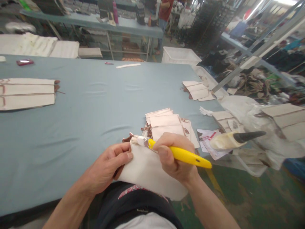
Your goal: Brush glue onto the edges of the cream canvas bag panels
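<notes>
A small cream cloth pouch (147,173) lies over the near edge of the blue-grey table (78,117). My left hand (108,165) is closed on the pouch's left side, thumb pressed on top near its upper corner. My right hand (175,156) is wrapped round a yellow-handled tool (184,156). Its whitish tip (139,140) touches the pouch's top edge, where a brown cord shows. Just beyond my hands sits a loose pile of similar pouches (166,125).
Long cream pieces (26,93) lie at the table's left edge, a few more pouches (197,90) at the far right. A cream bottle with a black nozzle (234,139) and clear plastic bags (257,121) sit to the right. A white bin (181,56) and another person (164,16) stand behind.
</notes>
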`<state>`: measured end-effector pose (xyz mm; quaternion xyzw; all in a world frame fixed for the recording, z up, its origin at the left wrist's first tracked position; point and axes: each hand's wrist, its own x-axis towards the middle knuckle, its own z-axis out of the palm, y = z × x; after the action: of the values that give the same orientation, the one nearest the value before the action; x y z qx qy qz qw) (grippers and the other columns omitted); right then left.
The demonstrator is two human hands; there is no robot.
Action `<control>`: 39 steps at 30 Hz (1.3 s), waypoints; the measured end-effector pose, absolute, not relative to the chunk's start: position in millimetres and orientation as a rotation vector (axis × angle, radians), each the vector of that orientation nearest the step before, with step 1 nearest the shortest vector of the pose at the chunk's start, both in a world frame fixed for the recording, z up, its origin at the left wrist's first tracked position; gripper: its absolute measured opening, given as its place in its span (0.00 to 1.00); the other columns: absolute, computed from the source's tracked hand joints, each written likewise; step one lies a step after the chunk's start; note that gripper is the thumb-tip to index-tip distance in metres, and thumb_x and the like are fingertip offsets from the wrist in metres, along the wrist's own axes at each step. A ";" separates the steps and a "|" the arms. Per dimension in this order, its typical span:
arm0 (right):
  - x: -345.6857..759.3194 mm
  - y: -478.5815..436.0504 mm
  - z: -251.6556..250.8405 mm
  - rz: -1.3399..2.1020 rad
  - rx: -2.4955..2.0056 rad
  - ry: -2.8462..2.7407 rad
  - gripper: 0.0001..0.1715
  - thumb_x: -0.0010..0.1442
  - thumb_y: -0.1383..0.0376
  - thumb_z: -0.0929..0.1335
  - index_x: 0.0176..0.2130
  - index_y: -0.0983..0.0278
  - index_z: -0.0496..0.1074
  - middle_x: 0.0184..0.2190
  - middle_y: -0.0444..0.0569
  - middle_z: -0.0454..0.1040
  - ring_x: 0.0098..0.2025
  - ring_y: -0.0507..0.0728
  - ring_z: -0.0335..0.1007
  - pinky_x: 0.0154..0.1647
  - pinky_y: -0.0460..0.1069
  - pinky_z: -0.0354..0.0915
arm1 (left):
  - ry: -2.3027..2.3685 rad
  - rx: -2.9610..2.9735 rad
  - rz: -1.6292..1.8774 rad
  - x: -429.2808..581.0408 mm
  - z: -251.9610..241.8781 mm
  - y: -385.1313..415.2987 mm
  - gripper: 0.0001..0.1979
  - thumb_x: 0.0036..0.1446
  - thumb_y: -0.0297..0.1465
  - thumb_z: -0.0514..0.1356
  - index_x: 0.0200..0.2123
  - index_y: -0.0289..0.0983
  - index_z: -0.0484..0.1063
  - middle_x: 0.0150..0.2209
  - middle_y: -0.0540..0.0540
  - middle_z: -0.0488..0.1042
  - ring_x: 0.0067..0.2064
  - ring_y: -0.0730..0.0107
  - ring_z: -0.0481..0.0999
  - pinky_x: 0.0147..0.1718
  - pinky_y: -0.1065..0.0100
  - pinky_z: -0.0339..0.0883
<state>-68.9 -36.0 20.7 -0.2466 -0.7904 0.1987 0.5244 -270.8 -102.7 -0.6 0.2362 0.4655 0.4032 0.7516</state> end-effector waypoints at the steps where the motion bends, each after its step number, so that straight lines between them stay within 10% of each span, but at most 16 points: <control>1: -67.5 -35.4 20.1 0.461 -0.541 -1.910 0.13 0.74 0.67 0.66 0.35 0.59 0.72 0.24 0.40 0.77 0.23 0.50 0.71 0.27 0.46 0.65 | 1.005 0.502 0.888 -270.5 0.3 -102.5 0.24 0.48 0.40 0.81 0.45 0.33 0.87 0.29 0.46 0.81 0.27 0.71 0.76 0.26 0.75 0.71; 16: -11.7 -37.0 58.7 0.016 -0.308 -2.383 0.25 0.83 0.63 0.57 0.35 0.62 0.71 0.20 0.40 0.67 0.22 0.52 0.56 0.25 0.52 0.52 | 1.080 0.378 0.912 -259.2 3.7 -110.1 0.24 0.40 0.43 0.83 0.37 0.33 0.87 0.25 0.47 0.78 0.28 0.67 0.77 0.26 0.73 0.74; 21: -10.5 -51.0 43.2 0.247 -0.483 -1.938 0.18 0.81 0.59 0.64 0.38 0.60 0.74 0.21 0.40 0.71 0.19 0.50 0.60 0.22 0.49 0.57 | 1.291 0.935 0.982 -249.1 -5.3 -118.2 0.10 0.58 0.37 0.67 0.29 0.36 0.81 0.21 0.53 0.69 0.22 0.75 0.64 0.21 0.75 0.59; 25: -16.5 -63.7 22.3 0.615 -0.786 -1.530 0.18 0.80 0.57 0.65 0.37 0.59 0.75 0.18 0.37 0.66 0.16 0.49 0.56 0.17 0.46 0.55 | 1.447 1.799 1.206 -234.0 -18.0 -127.7 0.18 0.65 0.21 0.55 0.22 0.40 0.67 0.23 0.52 0.70 0.25 0.73 0.67 0.29 0.71 0.63; 39: -20.9 -68.4 23.7 0.446 -0.830 -1.957 0.10 0.72 0.68 0.67 0.36 0.58 0.72 0.25 0.41 0.81 0.24 0.52 0.79 0.29 0.45 0.73 | 1.569 2.522 1.151 -222.5 -42.8 -127.8 0.20 0.71 0.18 0.53 0.28 0.40 0.73 0.21 0.47 0.75 0.22 0.64 0.71 0.27 0.62 0.63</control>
<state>-20.9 -68.4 23.7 -0.3380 -0.7973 0.1818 0.4659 -222.5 -127.8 -42.8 0.7915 0.4925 0.3612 -0.0217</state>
